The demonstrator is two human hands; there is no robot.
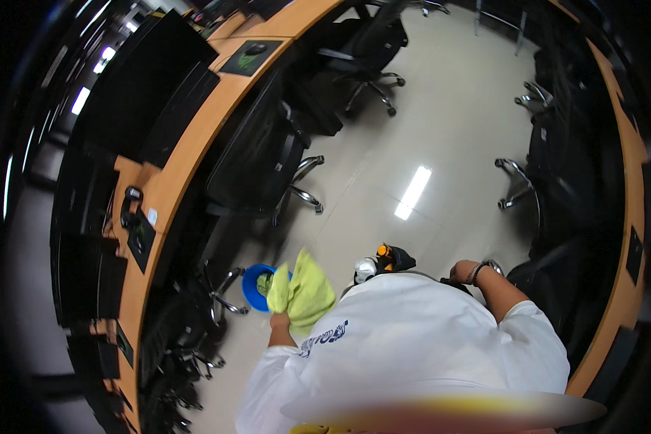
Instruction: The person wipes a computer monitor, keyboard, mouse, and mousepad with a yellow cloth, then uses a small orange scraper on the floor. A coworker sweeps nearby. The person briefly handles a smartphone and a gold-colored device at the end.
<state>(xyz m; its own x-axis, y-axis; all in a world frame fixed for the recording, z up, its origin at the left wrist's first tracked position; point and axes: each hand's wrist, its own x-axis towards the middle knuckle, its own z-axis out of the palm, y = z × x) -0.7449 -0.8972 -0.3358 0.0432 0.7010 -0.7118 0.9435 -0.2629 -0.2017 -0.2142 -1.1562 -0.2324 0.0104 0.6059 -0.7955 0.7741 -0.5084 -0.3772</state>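
Note:
A bright yellow-green cloth (307,296) hangs in folds over my left hand (279,320), which is closed on it; the cloth covers most of the fingers. Just beyond that hand is a round blue bucket (251,289) with a dull green cloth (265,283) inside. Whether my hand also touches the bucket, I cannot tell. My right hand (465,272), with a dark bracelet at the wrist, is closed at my right side by something black. What its fingers hold is hidden. A black pouch (401,258) with an orange-topped item (384,251) sits at my waist, beside a whitish bundle (365,270).
A long wooden desk (184,170) with monitors, a telephone (130,206) and mouse pads curves along the left. Black wheeled chairs (257,155) line it, and more chairs (557,159) stand by the right-hand desk (615,282). Pale glossy tile floor (434,108) runs between.

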